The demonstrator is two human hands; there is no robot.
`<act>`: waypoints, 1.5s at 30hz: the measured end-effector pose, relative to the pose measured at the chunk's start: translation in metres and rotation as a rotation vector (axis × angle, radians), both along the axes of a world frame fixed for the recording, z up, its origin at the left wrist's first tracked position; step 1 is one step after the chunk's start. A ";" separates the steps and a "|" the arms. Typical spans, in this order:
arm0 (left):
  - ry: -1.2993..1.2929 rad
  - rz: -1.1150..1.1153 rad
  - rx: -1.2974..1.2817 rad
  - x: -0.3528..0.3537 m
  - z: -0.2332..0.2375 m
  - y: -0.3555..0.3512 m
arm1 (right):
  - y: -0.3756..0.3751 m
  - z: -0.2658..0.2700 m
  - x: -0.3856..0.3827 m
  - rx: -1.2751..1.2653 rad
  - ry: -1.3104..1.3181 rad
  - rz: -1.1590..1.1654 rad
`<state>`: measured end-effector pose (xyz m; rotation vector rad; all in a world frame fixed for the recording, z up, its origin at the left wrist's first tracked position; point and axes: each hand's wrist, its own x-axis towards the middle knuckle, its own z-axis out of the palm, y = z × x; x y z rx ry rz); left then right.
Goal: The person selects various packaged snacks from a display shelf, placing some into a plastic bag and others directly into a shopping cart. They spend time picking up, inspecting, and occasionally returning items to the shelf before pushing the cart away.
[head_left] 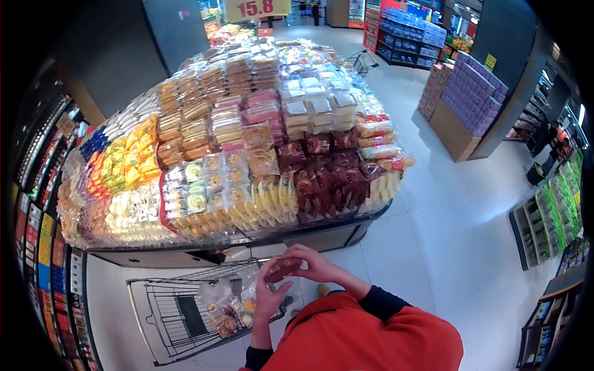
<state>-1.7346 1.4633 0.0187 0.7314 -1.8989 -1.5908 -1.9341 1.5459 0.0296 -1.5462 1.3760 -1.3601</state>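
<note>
Both hands hold a brown packet over the near end of a shopping cart.

Left hand (268, 297) grips the brown packet (283, 269) at its left side, thumb spread below it; right hand (317, 264) pinches its upper right edge, fingers bent over the top. Below and left, the shopping cart (190, 315) carries clear bags (230, 312) of packed food. Just beyond the hands stands a broad display stand (142, 258) heaped with wrapped food, dark brown packs (331, 179) at its near right, under a yellow price sign (257, 7) reading 15.8.
</note>
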 end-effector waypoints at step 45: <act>-0.268 -0.025 0.166 0.026 -0.043 0.030 | -0.031 0.065 -0.343 -0.168 0.805 -0.864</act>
